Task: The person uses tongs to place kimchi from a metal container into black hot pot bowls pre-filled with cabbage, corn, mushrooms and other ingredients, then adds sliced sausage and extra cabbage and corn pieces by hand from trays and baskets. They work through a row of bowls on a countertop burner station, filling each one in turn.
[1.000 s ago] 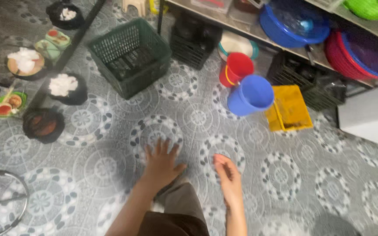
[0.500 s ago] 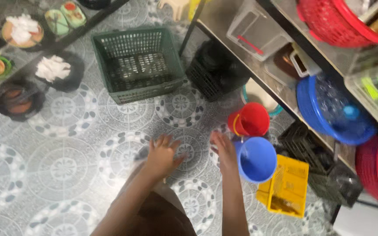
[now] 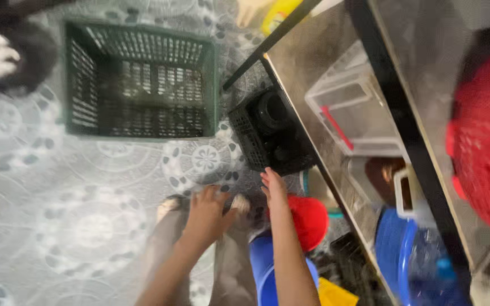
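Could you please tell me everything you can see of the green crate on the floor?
The green crate is a rectangular basket of what looks like plastic, with slotted walls and a slatted bottom. It stands upright and open-topped on the patterned floor, apparently empty, left of a black crate. No hand touches it.

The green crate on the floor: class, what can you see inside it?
Inside the green crate only its slatted walls and dark grid bottom show; nothing appears to lie in it. Blur and shadow hide any small thing in its corners.

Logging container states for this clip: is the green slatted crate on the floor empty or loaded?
Empty. The green crate stands upright, and its slatted bottom shows bare through the open top.
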`<state>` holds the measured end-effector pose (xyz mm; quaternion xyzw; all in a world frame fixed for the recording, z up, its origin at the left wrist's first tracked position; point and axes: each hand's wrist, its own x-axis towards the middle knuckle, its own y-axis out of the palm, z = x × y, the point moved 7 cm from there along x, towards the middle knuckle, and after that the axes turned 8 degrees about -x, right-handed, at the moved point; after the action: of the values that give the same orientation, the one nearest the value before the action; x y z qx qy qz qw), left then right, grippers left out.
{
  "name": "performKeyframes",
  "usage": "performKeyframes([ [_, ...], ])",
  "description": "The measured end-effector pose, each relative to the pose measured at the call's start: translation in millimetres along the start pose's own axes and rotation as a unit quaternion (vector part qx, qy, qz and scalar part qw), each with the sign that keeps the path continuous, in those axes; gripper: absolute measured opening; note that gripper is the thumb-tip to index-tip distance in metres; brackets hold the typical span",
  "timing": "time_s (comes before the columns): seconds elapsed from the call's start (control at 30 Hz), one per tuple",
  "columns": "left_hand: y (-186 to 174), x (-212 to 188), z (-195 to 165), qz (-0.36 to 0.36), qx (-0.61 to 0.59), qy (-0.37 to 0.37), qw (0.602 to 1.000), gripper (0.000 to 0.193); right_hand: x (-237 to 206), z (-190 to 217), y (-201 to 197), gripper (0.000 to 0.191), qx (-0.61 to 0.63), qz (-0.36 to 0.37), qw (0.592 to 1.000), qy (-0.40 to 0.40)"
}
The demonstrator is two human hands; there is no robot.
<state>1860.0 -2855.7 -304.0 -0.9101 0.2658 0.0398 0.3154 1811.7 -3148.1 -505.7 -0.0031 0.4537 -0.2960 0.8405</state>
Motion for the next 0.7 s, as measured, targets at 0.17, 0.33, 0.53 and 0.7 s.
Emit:
performKeyframes([
  [0.17,68,69,65,-0.075,-0.048,-0.122,0.989,0.047,157,-7,15,0.087,-0.015,0.005,0.998,0.067],
  [0.33,141,108,111,-0.128,-0.109,-0.187,0.968,0.045,279,-15,17,0.104,0.072,0.025,0.994,0.079],
  [0.53,193,136,134,-0.210,-0.136,-0.217,0.943,0.043,378,-30,22,0.113,0.219,-0.007,0.966,0.139],
  [0.7,198,122,158,-0.207,-0.125,-0.253,0.937,0.046,394,-48,26,0.082,0.334,0.042,0.935,0.107],
])
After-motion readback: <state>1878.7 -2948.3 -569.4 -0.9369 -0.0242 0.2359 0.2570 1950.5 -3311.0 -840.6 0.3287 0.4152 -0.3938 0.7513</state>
